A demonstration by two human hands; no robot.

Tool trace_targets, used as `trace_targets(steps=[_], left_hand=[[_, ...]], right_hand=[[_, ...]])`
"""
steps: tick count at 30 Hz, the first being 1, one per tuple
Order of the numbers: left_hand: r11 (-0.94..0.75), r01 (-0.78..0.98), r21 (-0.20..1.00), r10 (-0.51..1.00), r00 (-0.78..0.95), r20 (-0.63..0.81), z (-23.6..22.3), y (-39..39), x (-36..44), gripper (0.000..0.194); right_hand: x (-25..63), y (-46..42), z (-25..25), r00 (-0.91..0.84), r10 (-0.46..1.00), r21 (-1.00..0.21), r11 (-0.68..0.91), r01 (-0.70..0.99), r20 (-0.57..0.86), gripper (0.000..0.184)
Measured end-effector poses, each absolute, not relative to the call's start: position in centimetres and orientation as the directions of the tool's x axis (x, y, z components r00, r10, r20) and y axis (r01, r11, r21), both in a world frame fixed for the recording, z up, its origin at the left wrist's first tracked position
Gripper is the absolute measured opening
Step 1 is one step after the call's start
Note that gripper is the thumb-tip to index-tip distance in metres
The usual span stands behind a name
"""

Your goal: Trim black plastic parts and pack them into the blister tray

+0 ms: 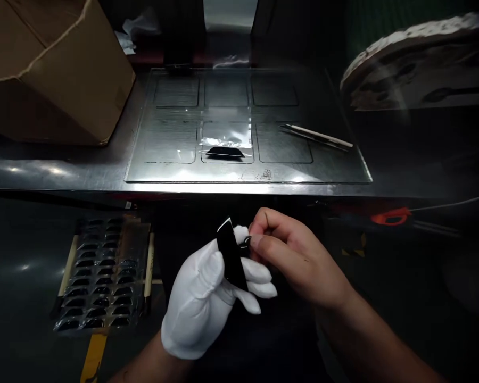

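Note:
My left hand (207, 298), in a white glove, is closed around a flat black glossy piece (231, 260) held upright below the table's front edge. My bare right hand (295, 255) pinches at the upper right edge of that piece with thumb and forefinger; what it grips there is too small to name. A second black piece (224, 152) lies on the marked plate (343, 159) on the table, next to a crumpled clear film (233, 139).
A tray (104, 274) with several rows of black pieces sits low at the left. A cardboard box (51, 69) stands at the back left. A thin white tool (317, 136) lies on the plate's right side. A round whitish disc (419, 58) is at right.

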State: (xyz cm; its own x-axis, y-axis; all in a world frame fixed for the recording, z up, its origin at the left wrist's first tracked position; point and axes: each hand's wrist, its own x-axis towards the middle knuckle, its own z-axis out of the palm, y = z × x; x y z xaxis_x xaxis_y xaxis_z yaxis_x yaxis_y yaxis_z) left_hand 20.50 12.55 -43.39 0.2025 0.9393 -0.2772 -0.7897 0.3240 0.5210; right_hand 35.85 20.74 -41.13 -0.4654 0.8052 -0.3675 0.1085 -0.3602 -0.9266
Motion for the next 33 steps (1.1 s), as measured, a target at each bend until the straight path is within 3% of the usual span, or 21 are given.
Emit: trace_targets(steps=[12,16,20,25,33], left_hand=[[0.381,-0.766,0.518,0.923,0.277,-0.269,-42.5,12.0,20.3,0.044],[0.521,-0.709,0.475,0.851,0.389,-0.353,-42.2,12.2,20.2,0.049],[0.607,-0.607,0.513,0.791,0.402,-0.461,-42.7,12.5,20.5,0.062],[0.667,-0.53,0.524,0.744,0.43,-0.511,-44.2,13.1,20.9,0.055],[0.587,-0.637,0.5,0.809,0.426,-0.405,-44.6,12.0,21.7,0.058]], right_hand=[[36.3,19.7,-41.1,-0.527,0.752,-0.87,-0.491,-0.047,-0.396,0.02],[36.8,19.4,-41.1,-0.517,0.746,-0.855,-0.516,-0.049,-0.421,0.023],[37.4,19.1,-40.9,-0.509,0.737,-0.847,-0.531,-0.029,-0.444,0.028],[38.0,18.6,-40.7,-0.501,0.712,-0.811,-0.584,-0.034,-0.492,0.033],[37.7,18.8,-41.2,-0.497,0.745,-0.84,-0.54,-0.06,-0.444,0.027]])
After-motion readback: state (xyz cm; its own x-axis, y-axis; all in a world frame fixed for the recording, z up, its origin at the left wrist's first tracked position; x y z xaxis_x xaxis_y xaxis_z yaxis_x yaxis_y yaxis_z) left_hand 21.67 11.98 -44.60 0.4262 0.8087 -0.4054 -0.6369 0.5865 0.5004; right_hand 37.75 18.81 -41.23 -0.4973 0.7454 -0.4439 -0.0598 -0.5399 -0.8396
